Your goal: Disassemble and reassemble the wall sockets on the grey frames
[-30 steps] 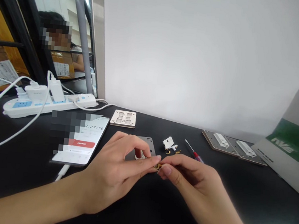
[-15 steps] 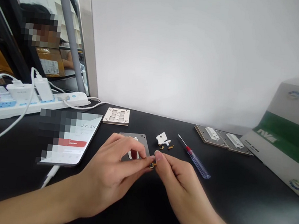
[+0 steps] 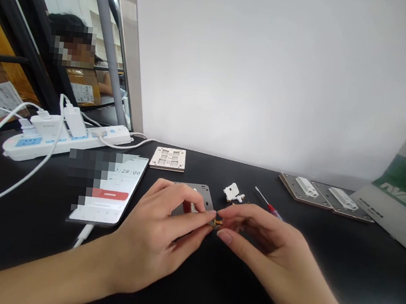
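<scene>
A small brass-coloured metal part (image 3: 218, 223) is pinched between the thumb and fingers of my left hand (image 3: 165, 230). My right hand (image 3: 269, 241) is at its right side, thumb and index finger parted around its end; I see no firm grip there. Partly hidden behind my left fingers lies a grey switch plate (image 3: 205, 196) with white plastic on it. Just beyond my right fingertips sit a white plastic switch piece (image 3: 231, 192) and small brass bits, mostly covered by the hand.
A screwdriver (image 3: 265, 198) lies behind my right hand, its handle largely hidden. Two plates with white blocks (image 3: 306, 187) rest at the right by a green-and-white box (image 3: 398, 192). Leftward are a beige plate (image 3: 168, 158), a phone (image 3: 110, 210) and a power strip (image 3: 114, 135). A person sits behind the frame.
My right thumb and index finger have spread apart from their pinch at the metal part. My left hand keeps holding it. The whole view has shifted, so things appear farther right.
</scene>
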### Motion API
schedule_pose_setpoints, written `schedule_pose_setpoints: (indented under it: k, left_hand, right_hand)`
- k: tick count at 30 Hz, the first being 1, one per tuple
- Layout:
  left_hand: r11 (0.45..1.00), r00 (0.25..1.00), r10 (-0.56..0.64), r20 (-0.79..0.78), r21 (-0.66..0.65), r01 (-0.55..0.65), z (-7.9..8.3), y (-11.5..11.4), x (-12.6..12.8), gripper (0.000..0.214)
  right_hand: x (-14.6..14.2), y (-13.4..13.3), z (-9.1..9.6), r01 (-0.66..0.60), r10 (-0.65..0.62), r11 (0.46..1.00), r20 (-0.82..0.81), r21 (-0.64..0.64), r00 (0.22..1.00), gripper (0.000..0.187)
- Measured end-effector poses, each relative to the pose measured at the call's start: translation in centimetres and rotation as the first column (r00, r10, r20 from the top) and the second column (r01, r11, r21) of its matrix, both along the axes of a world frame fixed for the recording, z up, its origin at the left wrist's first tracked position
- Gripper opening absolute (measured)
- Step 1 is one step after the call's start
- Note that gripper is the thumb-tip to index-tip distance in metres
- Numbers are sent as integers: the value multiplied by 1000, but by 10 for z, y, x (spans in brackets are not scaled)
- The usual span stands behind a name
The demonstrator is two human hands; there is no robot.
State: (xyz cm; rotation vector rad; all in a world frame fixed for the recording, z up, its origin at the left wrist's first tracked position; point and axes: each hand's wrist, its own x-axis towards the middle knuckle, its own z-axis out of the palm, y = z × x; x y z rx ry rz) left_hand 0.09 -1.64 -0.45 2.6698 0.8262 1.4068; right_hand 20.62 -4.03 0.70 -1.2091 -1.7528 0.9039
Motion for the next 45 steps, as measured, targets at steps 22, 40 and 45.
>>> schedule_pose_setpoints:
  k: [22, 40, 45]
  left_hand:
    - [995, 998, -42, -50, 85, 46, -2, -1, 1, 23]
    - [995, 997, -64, -32, 68, 66, 0, 0, 1, 21]
    - [995, 998, -57, -12, 84, 58, 0, 1, 2, 21]
  right_hand:
    - [0, 0, 2, 65, -59, 998, 193, -25, 979, 30]
    - [-4, -2, -1, 41, -26, 995, 164, -92, 986, 30]
    - [-1, -3, -3, 30, -20, 995, 100, -98, 995, 22]
